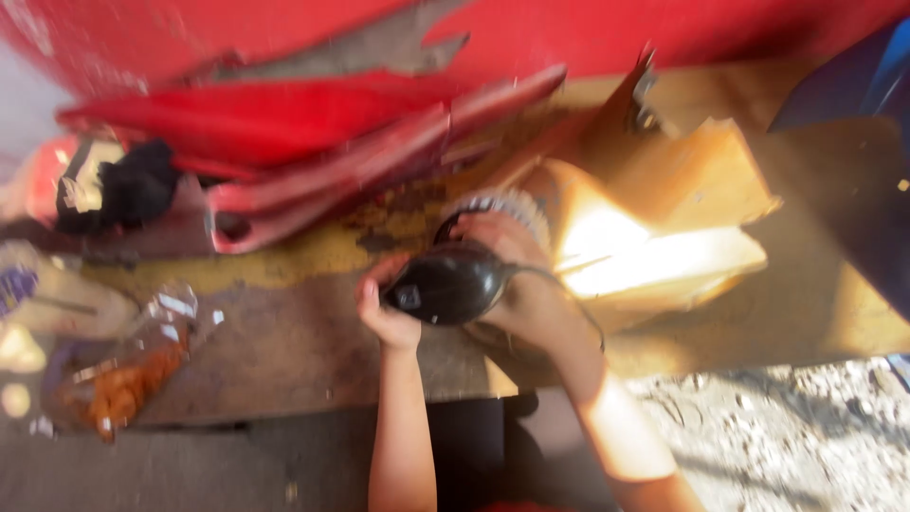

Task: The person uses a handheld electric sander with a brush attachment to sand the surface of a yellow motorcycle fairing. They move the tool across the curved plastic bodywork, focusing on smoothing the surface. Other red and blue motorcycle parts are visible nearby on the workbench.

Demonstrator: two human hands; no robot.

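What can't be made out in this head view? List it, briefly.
- Black power tool: motion blur and both hands hide its exact type.
- Left hand and right hand: finger grip blurred.
- Clear bag with orange contents: contents too blurred to identify.
- Red panels: cut off by the top edge.
- Yellow piece: washed out by sun glare.

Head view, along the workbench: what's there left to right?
Clear bag of orange pieces → left hand → dark rounded power tool gripped by both hands → right hand → sunlit orange panel → dark blue object at the right edge.
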